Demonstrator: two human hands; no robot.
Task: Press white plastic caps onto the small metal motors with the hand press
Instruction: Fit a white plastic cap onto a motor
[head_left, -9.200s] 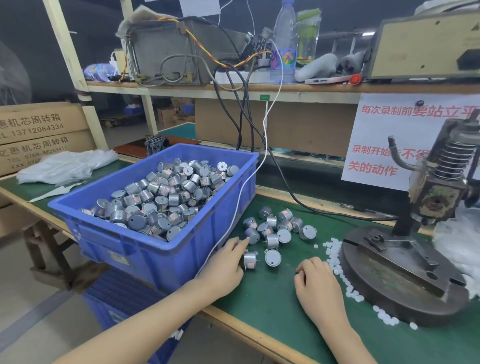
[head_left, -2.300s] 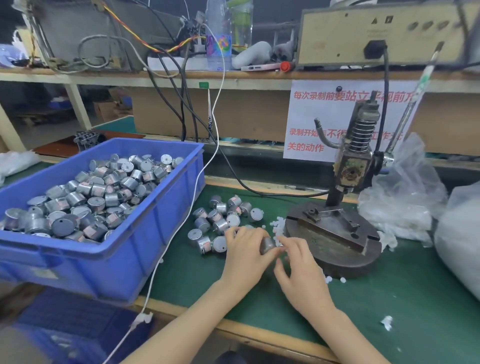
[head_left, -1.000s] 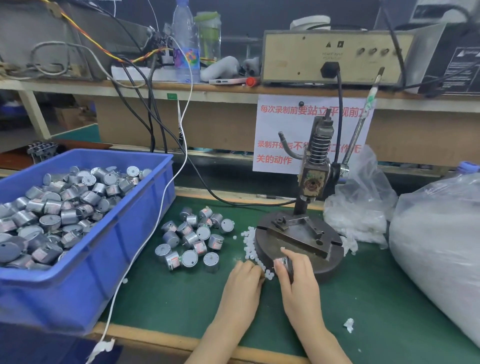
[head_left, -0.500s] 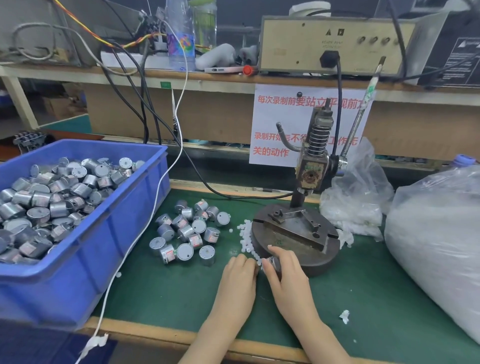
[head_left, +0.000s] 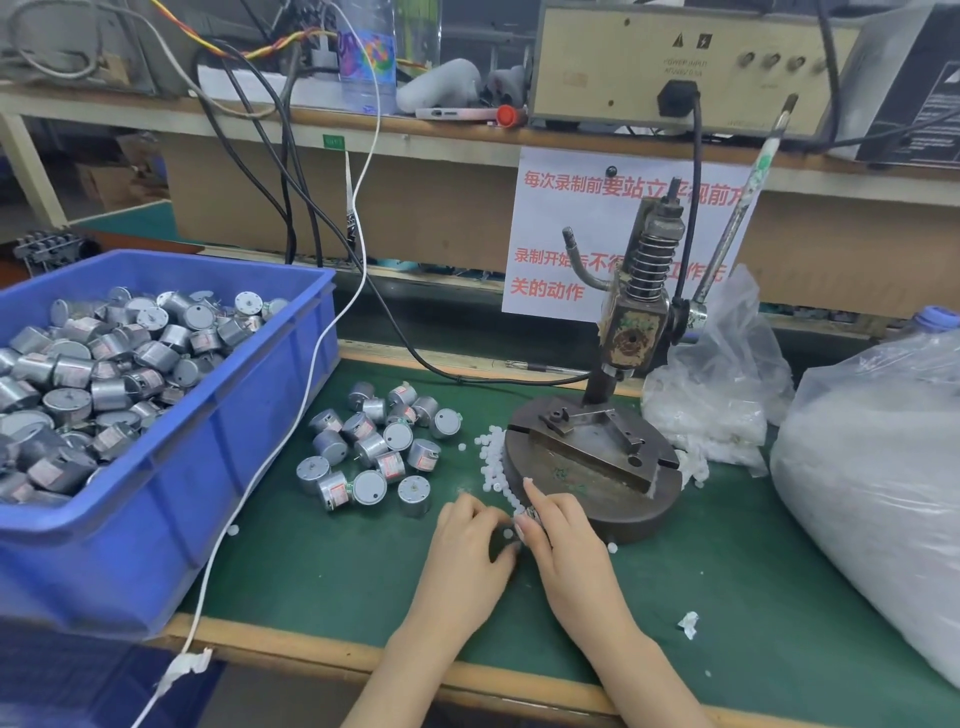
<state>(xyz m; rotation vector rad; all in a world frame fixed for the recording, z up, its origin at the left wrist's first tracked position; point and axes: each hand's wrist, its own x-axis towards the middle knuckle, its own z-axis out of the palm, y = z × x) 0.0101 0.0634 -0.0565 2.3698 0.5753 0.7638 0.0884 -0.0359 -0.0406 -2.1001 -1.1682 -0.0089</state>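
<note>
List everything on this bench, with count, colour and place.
bin: one, blue, at left
press: one, dark metal, centre right
binned motors: many, silver, in the bin
loose motors: over a dozen, silver, between bin and press
caps: many, white, left of the press base
bags: two, clear, right of the press
sign: one, white with red text, behind the press
power box: one, beige, upper right
left hand: curled before the press base, grip unclear
right hand: pinches held motor, silver, at the press base's front
</note>
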